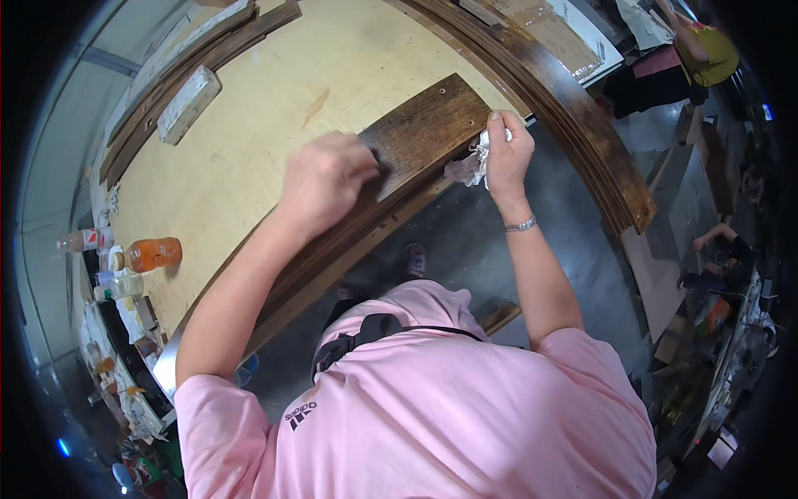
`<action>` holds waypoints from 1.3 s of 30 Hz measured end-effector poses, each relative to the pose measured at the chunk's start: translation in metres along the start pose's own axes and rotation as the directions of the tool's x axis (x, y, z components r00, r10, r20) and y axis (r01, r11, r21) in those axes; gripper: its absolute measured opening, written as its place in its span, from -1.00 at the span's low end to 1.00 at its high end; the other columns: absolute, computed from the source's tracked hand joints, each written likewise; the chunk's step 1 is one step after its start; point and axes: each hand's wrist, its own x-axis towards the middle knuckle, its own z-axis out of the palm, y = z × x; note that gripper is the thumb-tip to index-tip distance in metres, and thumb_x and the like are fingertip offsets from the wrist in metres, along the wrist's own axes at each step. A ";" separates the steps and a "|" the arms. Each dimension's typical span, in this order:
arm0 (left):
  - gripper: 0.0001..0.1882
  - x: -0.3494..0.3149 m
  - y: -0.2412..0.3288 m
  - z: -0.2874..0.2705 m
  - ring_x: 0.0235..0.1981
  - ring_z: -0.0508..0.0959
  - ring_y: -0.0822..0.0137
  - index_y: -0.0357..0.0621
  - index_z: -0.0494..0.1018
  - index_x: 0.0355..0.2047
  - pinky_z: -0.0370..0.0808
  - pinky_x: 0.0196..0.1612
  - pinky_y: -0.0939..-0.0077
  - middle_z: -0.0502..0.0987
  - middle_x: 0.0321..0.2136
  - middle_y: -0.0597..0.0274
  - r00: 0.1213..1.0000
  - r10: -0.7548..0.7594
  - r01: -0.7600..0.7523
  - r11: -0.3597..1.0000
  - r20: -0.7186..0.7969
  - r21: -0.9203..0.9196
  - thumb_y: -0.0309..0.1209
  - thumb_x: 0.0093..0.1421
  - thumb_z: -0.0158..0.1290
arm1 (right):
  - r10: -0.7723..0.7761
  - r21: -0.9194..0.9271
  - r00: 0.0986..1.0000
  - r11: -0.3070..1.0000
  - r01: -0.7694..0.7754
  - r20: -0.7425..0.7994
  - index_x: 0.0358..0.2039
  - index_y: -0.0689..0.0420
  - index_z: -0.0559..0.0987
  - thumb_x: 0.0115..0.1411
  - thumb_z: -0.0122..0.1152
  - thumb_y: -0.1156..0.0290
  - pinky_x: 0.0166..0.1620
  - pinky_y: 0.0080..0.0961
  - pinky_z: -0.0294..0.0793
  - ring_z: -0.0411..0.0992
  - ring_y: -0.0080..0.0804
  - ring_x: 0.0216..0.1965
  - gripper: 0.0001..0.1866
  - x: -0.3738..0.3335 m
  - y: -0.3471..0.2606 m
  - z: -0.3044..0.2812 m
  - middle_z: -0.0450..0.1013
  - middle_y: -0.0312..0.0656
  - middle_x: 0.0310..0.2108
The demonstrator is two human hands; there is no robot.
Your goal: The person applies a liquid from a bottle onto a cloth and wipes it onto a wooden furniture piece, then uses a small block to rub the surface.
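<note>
A dark brown wooden board (432, 121) with small holes near its far end lies along the near edge of the pale worktable (274, 108). My left hand (328, 179) is closed over the board's left part and smeared by motion. A small dark thing shows at its fingertips, but I cannot make out what it is. At the board's right end, my right hand (509, 154) grips a crumpled white and greyish rag (475, 165) against the edge, thumb on top. More dark wood shows beneath the board along the table's near side.
At the table's left stand a bottle of orange-brown liquid (155, 254) and clear bottles (120, 287). A whitish block (189, 105) lies by dark boards at the far left. Long stacked dark boards (573, 108) curve along the right. Other people (706, 54) are at the right.
</note>
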 end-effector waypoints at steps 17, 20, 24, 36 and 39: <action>-0.88 -0.004 -0.002 0.008 -0.43 0.57 0.37 -0.32 0.58 -0.38 0.48 -0.29 0.50 0.60 -0.48 0.15 0.911 -0.413 0.404 0.880 0.019 -0.249 -0.61 0.01 0.23 | -0.001 0.036 1.000 0.999 0.000 0.030 -0.32 0.35 0.53 0.31 0.10 0.35 -0.28 -0.53 0.36 0.31 -0.57 -0.40 -0.74 -0.002 -0.006 -0.003 0.43 -0.23 -0.50; -0.88 0.000 0.001 0.005 -0.42 0.57 0.37 -0.32 0.58 -0.39 0.48 -0.28 0.50 0.60 -0.47 0.15 0.934 -0.347 0.357 0.903 0.082 -0.240 -0.62 0.01 0.23 | -0.006 0.052 1.000 0.999 0.005 0.025 -0.32 0.35 0.54 0.31 0.10 0.35 -0.28 -0.53 0.36 0.32 -0.57 -0.41 -0.74 -0.001 -0.005 -0.004 0.43 -0.23 -0.50; -0.88 -0.002 0.000 0.005 -0.38 0.58 0.34 -0.30 0.60 -0.38 0.49 -0.25 0.47 0.60 -0.44 0.13 0.914 -0.398 0.405 0.880 0.081 -0.247 -0.58 0.02 0.23 | 0.019 0.074 0.999 0.997 -0.021 0.036 -0.33 0.31 0.55 0.30 0.11 0.34 -0.32 -0.51 0.38 0.34 -0.57 -0.45 -0.75 -0.002 -0.010 -0.001 0.44 -0.22 -0.53; -0.91 -0.078 0.014 -0.012 -0.34 0.57 0.09 -0.09 0.61 -0.41 0.50 -0.26 0.26 0.55 -0.45 0.15 0.892 -0.412 0.397 0.911 -0.185 -0.112 -0.40 0.05 0.22 | -0.022 -0.113 0.985 0.993 0.043 0.174 -0.25 0.34 0.55 0.35 0.09 0.30 -0.23 -0.55 0.37 0.32 -0.60 -0.33 -0.70 0.012 0.005 -0.012 0.45 -0.28 -0.42; -0.90 -0.145 -0.014 -0.059 -0.36 0.59 0.19 -0.11 0.62 -0.35 0.51 -0.26 0.38 0.57 -0.44 0.14 0.751 -0.623 0.646 0.762 -0.219 0.051 -0.44 0.10 0.20 | -0.010 -0.109 0.978 0.993 0.034 0.210 -0.27 0.35 0.55 0.35 0.09 0.27 -0.24 -0.55 0.36 0.31 -0.60 -0.34 -0.67 0.013 0.013 -0.018 0.44 -0.30 -0.44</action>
